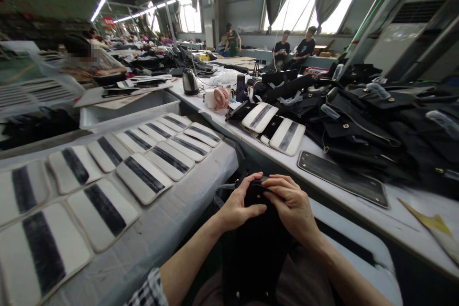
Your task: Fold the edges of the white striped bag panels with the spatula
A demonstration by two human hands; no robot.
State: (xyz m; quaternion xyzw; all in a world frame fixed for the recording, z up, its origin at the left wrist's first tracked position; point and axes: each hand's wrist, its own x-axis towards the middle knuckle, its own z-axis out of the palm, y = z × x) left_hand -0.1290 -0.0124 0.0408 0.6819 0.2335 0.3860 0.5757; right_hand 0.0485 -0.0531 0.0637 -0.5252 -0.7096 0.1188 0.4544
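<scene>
A long black bag piece (256, 248) with small metal studs hangs down over my lap. Its upper end is held between both hands. My left hand (244, 208) grips the left edge, its thumb lying across the front near a stud. On the other side, my right hand (289, 205) pinches the top right edge with bent fingers and the thumb underneath. The lower part of the piece is dark and hard to make out. A bluish strip (222, 193) sticks out just left of my left hand.
Cream panels with black stripes (143, 179) lie in rows on the covered table to the left. On the white table ahead are more striped panels (289, 136), a black studded panel (340, 177), a pink fan (222, 98), a kettle (190, 81) and piled black bags (366, 124). Several people work farther back.
</scene>
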